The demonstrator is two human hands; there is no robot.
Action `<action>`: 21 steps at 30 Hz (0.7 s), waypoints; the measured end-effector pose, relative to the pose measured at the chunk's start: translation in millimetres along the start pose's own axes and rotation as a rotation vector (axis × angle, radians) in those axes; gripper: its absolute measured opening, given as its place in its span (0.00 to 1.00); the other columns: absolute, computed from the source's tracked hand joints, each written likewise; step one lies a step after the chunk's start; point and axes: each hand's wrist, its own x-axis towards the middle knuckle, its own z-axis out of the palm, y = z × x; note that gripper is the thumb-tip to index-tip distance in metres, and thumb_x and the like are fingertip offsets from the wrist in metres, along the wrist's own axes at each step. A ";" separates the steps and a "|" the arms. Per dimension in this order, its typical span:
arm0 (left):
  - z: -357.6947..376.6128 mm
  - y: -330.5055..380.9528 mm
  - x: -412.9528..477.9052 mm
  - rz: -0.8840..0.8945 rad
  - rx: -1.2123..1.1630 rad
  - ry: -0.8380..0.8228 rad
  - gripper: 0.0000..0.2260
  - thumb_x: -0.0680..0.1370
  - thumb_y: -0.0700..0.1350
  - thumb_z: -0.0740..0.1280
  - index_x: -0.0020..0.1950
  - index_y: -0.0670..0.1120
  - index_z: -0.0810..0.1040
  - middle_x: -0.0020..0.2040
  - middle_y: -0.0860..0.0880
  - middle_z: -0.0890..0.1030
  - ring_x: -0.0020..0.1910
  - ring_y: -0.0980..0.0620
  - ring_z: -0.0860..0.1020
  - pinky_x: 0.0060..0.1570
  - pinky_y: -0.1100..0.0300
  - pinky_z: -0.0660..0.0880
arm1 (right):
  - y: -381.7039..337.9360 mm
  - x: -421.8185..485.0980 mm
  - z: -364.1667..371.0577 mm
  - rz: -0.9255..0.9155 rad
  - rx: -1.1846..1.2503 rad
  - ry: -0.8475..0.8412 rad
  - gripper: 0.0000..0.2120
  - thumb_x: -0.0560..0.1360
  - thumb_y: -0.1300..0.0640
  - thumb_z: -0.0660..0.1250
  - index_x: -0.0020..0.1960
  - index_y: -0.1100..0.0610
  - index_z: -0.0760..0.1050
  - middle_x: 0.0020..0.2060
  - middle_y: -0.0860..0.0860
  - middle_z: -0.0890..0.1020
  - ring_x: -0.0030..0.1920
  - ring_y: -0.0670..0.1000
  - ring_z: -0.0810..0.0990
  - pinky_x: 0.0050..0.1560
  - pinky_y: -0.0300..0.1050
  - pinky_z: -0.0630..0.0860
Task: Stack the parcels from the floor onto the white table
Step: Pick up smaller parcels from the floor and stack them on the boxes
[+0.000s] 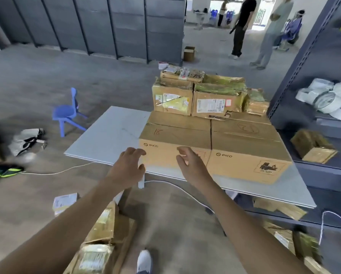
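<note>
Two big boxes point(215, 147) side by side on the white table point(110, 133), long sides running away. Smaller parcels point(199, 95) stacked behind. Left hand point(129, 167) and right hand point(191, 165) open, empty, just before the left box's front.

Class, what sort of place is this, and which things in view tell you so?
Probably a warehouse or parcel sorting room: tall metal shelving, taped cardboard parcels stacked on a white table, and a bare concrete floor.

Two boxes point(211, 147) side by side on the table point(110, 133); smaller parcels point(201, 91) stacked on them (rear half); more parcels point(104, 234) on the floor before it.
</note>
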 end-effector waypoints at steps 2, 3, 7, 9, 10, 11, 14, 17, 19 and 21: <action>-9.4 -19.6 -25.7 -0.054 0.011 0.022 0.19 0.76 0.41 0.63 0.67 0.47 0.71 0.67 0.45 0.70 0.66 0.44 0.68 0.63 0.51 0.67 | -6.8 -9.6 25.2 -0.008 0.030 -0.051 0.15 0.81 0.53 0.60 0.67 0.53 0.71 0.65 0.48 0.76 0.56 0.45 0.75 0.54 0.39 0.68; -14.2 -29.5 -37.7 -0.074 0.023 0.038 0.18 0.76 0.41 0.64 0.66 0.46 0.72 0.65 0.43 0.71 0.64 0.43 0.70 0.61 0.52 0.68 | -10.3 -13.5 38.4 -0.010 0.041 -0.069 0.15 0.81 0.53 0.60 0.67 0.52 0.71 0.65 0.48 0.76 0.56 0.45 0.76 0.54 0.39 0.68; -27.6 -69.1 -78.6 -0.086 0.056 0.065 0.15 0.75 0.37 0.64 0.62 0.41 0.76 0.60 0.40 0.75 0.59 0.40 0.73 0.57 0.54 0.67 | -23.6 -26.7 94.6 -0.022 0.042 -0.156 0.15 0.81 0.52 0.61 0.67 0.51 0.71 0.62 0.48 0.77 0.54 0.46 0.78 0.50 0.40 0.70; -31.0 -92.1 -94.7 -0.151 0.043 0.052 0.16 0.74 0.38 0.64 0.62 0.42 0.75 0.59 0.40 0.75 0.59 0.39 0.73 0.58 0.53 0.67 | -29.6 -34.6 122.9 -0.013 0.068 -0.229 0.15 0.80 0.51 0.60 0.66 0.51 0.70 0.60 0.48 0.78 0.57 0.49 0.79 0.52 0.44 0.73; -31.7 -104.7 -102.5 -0.181 0.044 0.042 0.16 0.74 0.38 0.64 0.62 0.42 0.75 0.59 0.39 0.74 0.59 0.39 0.73 0.59 0.52 0.67 | -32.8 -39.2 137.0 -0.003 0.078 -0.264 0.15 0.80 0.51 0.60 0.66 0.51 0.70 0.61 0.50 0.78 0.59 0.50 0.78 0.54 0.45 0.74; -32.1 -117.8 -110.1 -0.201 0.044 0.033 0.16 0.74 0.38 0.64 0.62 0.42 0.75 0.59 0.39 0.74 0.58 0.38 0.73 0.60 0.52 0.67 | -36.1 -43.2 150.4 0.003 0.075 -0.290 0.15 0.80 0.51 0.60 0.66 0.52 0.70 0.61 0.51 0.77 0.59 0.51 0.78 0.55 0.47 0.75; -33.6 -157.5 -131.5 -0.245 0.023 0.018 0.17 0.74 0.37 0.64 0.63 0.42 0.74 0.60 0.37 0.74 0.60 0.37 0.73 0.62 0.49 0.69 | -46.4 -55.5 189.3 0.011 0.029 -0.330 0.16 0.81 0.50 0.60 0.67 0.51 0.70 0.60 0.52 0.77 0.56 0.52 0.79 0.51 0.47 0.74; -35.0 -203.9 -149.2 -0.280 0.003 -0.011 0.18 0.73 0.36 0.65 0.63 0.40 0.75 0.60 0.36 0.74 0.60 0.37 0.73 0.60 0.51 0.68 | -52.4 -68.6 234.4 0.052 0.010 -0.388 0.15 0.81 0.47 0.59 0.66 0.48 0.69 0.61 0.51 0.76 0.58 0.50 0.78 0.47 0.43 0.72; -34.9 -240.4 -158.9 -0.290 -0.009 -0.030 0.18 0.73 0.36 0.65 0.63 0.40 0.75 0.59 0.36 0.74 0.58 0.36 0.73 0.57 0.51 0.69 | -53.7 -79.3 269.0 0.095 -0.013 -0.415 0.15 0.81 0.47 0.59 0.67 0.46 0.68 0.64 0.49 0.74 0.62 0.49 0.76 0.51 0.43 0.72; -32.3 -281.9 -167.5 -0.293 -0.025 -0.074 0.17 0.74 0.36 0.65 0.63 0.40 0.75 0.59 0.35 0.74 0.57 0.35 0.74 0.56 0.50 0.69 | -53.0 -92.4 306.8 0.139 -0.047 -0.408 0.15 0.81 0.47 0.60 0.67 0.45 0.69 0.64 0.47 0.75 0.62 0.49 0.76 0.54 0.44 0.73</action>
